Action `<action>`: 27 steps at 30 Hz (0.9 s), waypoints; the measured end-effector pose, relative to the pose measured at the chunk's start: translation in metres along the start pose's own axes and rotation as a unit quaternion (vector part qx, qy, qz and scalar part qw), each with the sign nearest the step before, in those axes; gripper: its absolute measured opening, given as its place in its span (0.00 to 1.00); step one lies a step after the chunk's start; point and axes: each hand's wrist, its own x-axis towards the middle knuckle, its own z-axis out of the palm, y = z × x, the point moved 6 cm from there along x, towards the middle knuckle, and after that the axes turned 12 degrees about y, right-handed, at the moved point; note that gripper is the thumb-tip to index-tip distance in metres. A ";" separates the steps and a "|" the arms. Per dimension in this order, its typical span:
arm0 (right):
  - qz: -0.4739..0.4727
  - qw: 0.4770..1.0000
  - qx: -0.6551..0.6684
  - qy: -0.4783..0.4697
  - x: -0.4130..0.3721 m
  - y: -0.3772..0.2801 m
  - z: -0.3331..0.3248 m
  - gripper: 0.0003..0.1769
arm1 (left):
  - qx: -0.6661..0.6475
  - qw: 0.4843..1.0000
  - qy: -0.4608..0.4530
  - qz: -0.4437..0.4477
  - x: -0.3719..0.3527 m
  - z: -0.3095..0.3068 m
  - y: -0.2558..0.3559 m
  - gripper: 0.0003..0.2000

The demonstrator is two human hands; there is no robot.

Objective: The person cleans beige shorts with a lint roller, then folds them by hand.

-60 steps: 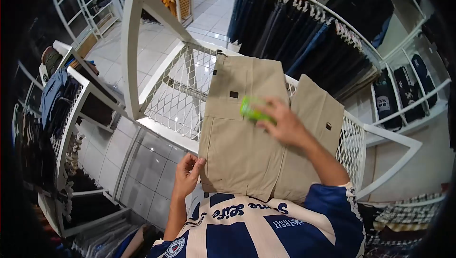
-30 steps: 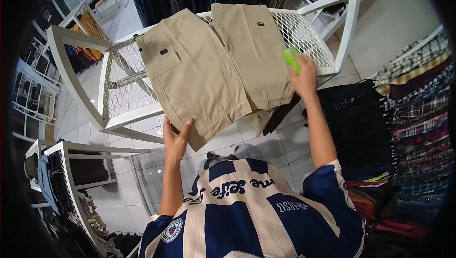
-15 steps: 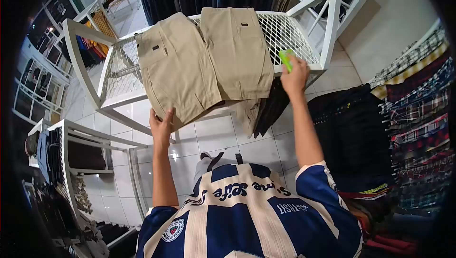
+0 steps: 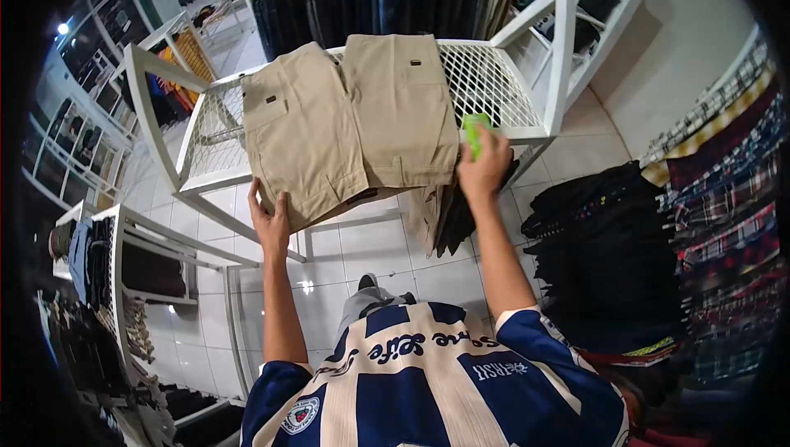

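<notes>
A pair of beige cargo shorts (image 4: 313,130) lies spread over a white mesh rack, waistband toward me and legs pointing away. Belt loops and small dark tabs show on the cloth. At the near left corner, my left hand (image 4: 270,221) grips the waistband edge between thumb and fingers. My right hand (image 4: 485,166) is closed around a small bright green object (image 4: 475,130), whose exact kind is blurred. It is just beside the right edge of the shorts. More beige and dark garments (image 4: 455,221) hang below the waistband on the right.
The white metal rack (image 4: 218,177) has raised side frames left and right. Hanging trousers (image 4: 387,3) line a rail behind it. Stacks of black clothes (image 4: 605,250) and checked shirts (image 4: 728,241) fill the right. Another white shelf (image 4: 123,282) stands at left.
My right hand has moved toward me and slightly left with the green object. My left hand keeps its place at the waistband corner. The view has tilted up slightly.
</notes>
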 end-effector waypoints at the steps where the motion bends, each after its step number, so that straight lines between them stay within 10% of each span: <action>1: -0.013 1.000 0.010 0.009 0.007 0.001 -0.003 0.26 | 0.037 0.999 0.002 -0.004 -0.006 0.001 0.018 0.32; 8: -0.177 0.948 0.177 -0.195 -0.019 -0.098 0.025 0.26 | 0.039 0.999 0.005 0.028 0.004 0.002 0.005 0.32; 12: -0.026 0.990 -0.105 -0.092 0.065 -0.001 0.050 0.23 | 0.071 0.996 -0.007 -0.044 -0.002 0.001 0.018 0.32; 17: -0.112 0.969 0.170 -0.142 0.059 -0.078 0.074 0.25 | 0.146 0.988 0.030 -0.029 0.004 -0.001 0.025 0.29; 20: -0.156 0.939 0.164 -0.258 0.029 -0.098 0.098 0.26 | 0.144 0.978 0.065 0.135 0.016 0.001 0.031 0.26; 27: -0.047 0.998 -0.025 -0.021 0.117 0.014 0.096 0.23 | 0.123 0.990 0.037 0.053 0.040 0.003 0.037 0.25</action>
